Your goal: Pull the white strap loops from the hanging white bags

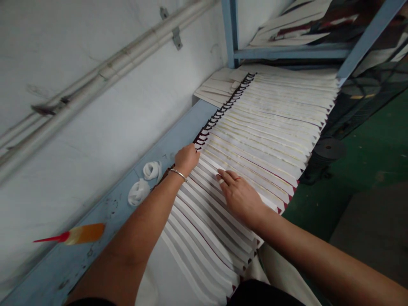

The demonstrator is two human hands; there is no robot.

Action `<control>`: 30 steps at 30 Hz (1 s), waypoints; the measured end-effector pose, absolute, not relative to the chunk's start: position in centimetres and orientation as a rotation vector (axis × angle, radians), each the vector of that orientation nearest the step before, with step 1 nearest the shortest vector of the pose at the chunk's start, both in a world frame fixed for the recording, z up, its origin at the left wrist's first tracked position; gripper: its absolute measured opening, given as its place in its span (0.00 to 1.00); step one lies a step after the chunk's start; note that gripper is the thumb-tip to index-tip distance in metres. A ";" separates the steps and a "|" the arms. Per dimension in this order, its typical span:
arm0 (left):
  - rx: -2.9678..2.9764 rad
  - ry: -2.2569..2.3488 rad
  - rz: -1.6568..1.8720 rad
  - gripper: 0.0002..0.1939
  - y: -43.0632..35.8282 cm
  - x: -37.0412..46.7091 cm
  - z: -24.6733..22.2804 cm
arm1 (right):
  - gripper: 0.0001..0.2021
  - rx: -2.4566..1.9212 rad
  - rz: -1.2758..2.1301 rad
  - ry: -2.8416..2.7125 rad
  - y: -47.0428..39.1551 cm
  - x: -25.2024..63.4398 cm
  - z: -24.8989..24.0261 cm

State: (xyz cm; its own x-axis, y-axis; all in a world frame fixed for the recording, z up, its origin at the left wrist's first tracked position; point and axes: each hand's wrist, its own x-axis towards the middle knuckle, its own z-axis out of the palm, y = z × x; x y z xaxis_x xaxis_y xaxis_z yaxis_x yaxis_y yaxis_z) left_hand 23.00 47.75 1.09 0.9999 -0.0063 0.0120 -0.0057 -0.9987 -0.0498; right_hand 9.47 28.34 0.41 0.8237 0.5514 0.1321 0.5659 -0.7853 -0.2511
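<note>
Head view, sheets: white sheets overlap in a long fanned row on the blue desk, directly under and ahead of both hands.
Row axis: runs from near the body, away and to the right, up to the blue frame.
Sheet edges: each exposed edge crosses the row, from the dark trim at the left border toward the maroon corners at the right border.
Left hand: the left hand is placed at the left border, at the near end of the visible trim.
Left grip: narrow, fingers curled at the border; fingertips hidden, so whether a sheet is pinched cannot be told.
Right hand: the right hand rests on top of the sheets, right of the left hand and slightly nearer the body.
Right grip: fingers extended against the upper surface; nothing enclosed.
Nearer hand: left for the trimmed border, right for the maroon-cornered border; both touch the row.
Desk, left side: two white coils and an orange bottle lie left of the left forearm, the bottle's red nozzle pointing left.
</note>
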 end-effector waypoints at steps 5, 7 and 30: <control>-3.105 0.127 -0.143 0.10 47.8 21.7 1.3 | 0.21 -2.702 -0.017 -0.759 30.2 10.6 -1.6; -3.081 0.399 -0.260 0.11 47.9 20.5 0.9 | 0.21 -2.703 -0.020 -0.721 30.4 10.7 -1.9; -3.572 -0.817 -0.067 0.11 65.3 17.0 0.0 | 0.12 -2.278 -0.267 -0.583 27.8 2.8 -1.8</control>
State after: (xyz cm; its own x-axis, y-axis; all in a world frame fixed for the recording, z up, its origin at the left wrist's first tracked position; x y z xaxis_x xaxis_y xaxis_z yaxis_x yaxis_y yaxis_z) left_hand 16.95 65.26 -0.02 0.9066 0.4147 -0.0782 0.3963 -0.7732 0.4951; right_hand 2.83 27.77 -1.77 0.8743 0.3273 0.3583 0.4851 -0.6106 -0.6260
